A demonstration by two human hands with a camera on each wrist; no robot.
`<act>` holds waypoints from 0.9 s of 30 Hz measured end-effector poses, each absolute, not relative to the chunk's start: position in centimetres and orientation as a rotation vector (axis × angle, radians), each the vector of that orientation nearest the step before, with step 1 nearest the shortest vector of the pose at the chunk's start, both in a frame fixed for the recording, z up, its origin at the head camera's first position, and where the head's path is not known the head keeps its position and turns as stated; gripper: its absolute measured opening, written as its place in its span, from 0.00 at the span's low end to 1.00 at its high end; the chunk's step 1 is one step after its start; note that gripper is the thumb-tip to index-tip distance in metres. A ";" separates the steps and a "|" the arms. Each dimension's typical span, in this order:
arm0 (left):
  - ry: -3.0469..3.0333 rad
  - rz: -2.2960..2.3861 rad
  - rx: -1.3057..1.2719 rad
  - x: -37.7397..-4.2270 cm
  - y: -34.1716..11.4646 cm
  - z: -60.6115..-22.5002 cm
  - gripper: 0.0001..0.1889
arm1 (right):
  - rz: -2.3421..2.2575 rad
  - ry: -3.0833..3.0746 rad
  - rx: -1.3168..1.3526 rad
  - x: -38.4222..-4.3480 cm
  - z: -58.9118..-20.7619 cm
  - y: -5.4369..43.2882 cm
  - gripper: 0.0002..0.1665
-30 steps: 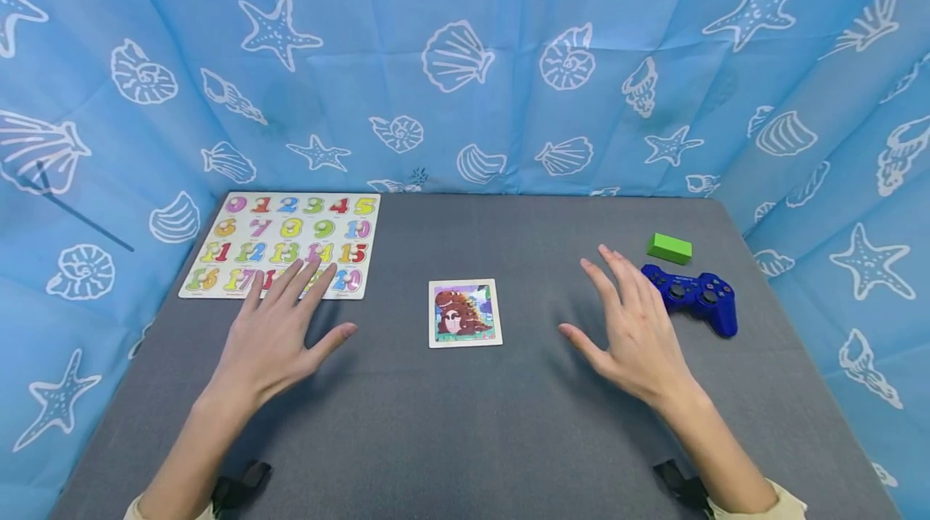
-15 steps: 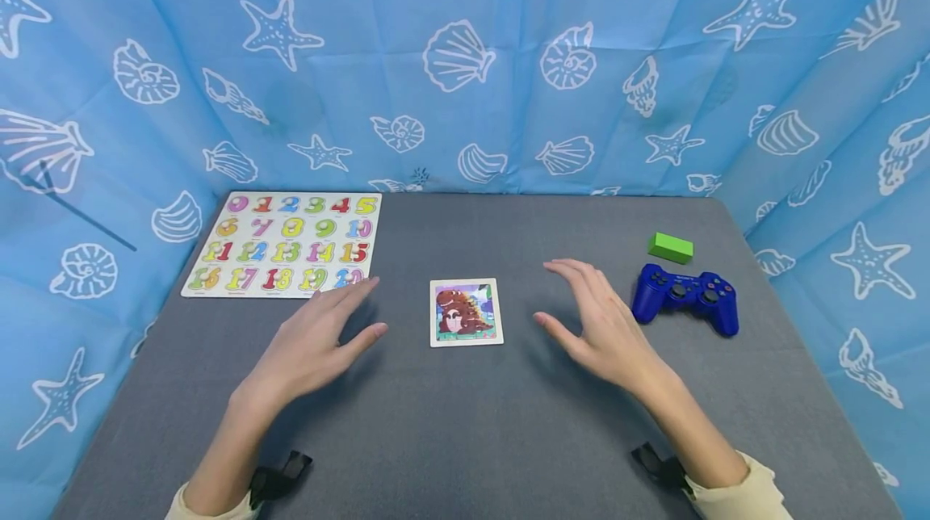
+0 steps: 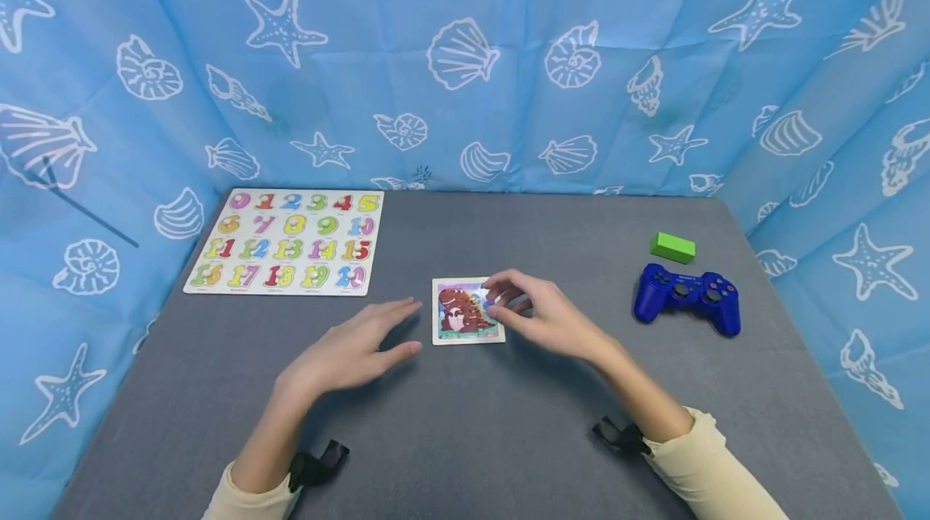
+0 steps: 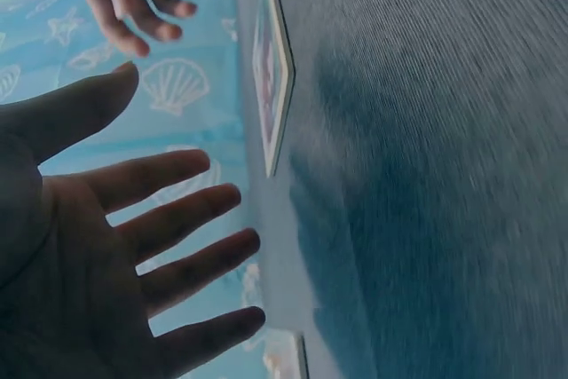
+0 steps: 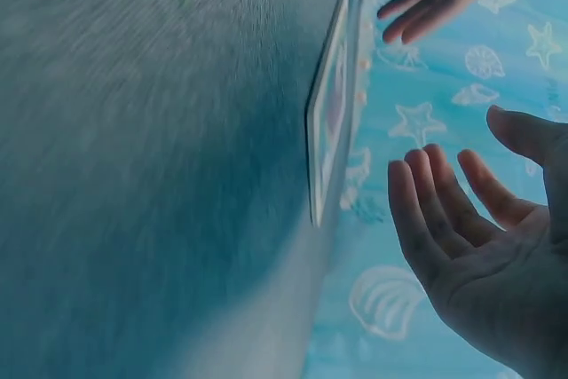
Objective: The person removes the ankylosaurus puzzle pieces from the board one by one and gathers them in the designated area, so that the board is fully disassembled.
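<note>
A small square picture puzzle (image 3: 461, 314) with a brown dinosaur and a pale frame lies flat in the middle of the table. My right hand (image 3: 545, 314) hovers over its right edge, fingers bent a little and nothing between them; the fingertips overlap the frame in the head view. To the left of the puzzle, my left hand (image 3: 356, 350) is held above the cloth with fingers spread and thumb apart. The left wrist view shows the left palm (image 4: 89, 264) bare, with the puzzle (image 4: 271, 68) beyond it. In the right wrist view the right hand (image 5: 479, 246) is apart from the puzzle (image 5: 328, 113).
A white number board (image 3: 283, 241) lies at the back left of the grey table (image 3: 465, 439). At the right are a blue game controller (image 3: 686, 298) and, behind it, a green block (image 3: 672, 247). A blue shell-print curtain (image 3: 465, 116) surrounds the table's back and sides.
Both hands have moved inward toward the puzzle, the right one farther, from beside the controller to over the puzzle's right edge. The left hand has come off the number board's area. The objects stay put.
</note>
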State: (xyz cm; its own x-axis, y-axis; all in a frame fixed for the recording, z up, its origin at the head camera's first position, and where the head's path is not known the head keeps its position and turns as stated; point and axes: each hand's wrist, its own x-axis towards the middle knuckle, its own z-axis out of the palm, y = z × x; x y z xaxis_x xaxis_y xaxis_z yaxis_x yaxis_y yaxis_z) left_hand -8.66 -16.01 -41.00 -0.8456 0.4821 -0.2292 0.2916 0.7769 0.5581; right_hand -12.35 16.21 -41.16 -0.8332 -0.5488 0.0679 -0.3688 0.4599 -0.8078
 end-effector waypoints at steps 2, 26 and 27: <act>2.567 0.751 0.586 -9.0 -15.6 -41.2 0.37 | -1.315 2.462 -0.804 -12.9 -41.5 15.5 0.21; 2.535 0.653 0.691 -12.8 -14.4 -47.5 0.39 | -1.007 2.501 -0.685 -19.2 -44.6 9.6 0.15; 2.527 0.669 0.690 -12.5 -14.3 -46.5 0.38 | -0.993 2.514 -0.678 -19.3 -44.7 9.5 0.15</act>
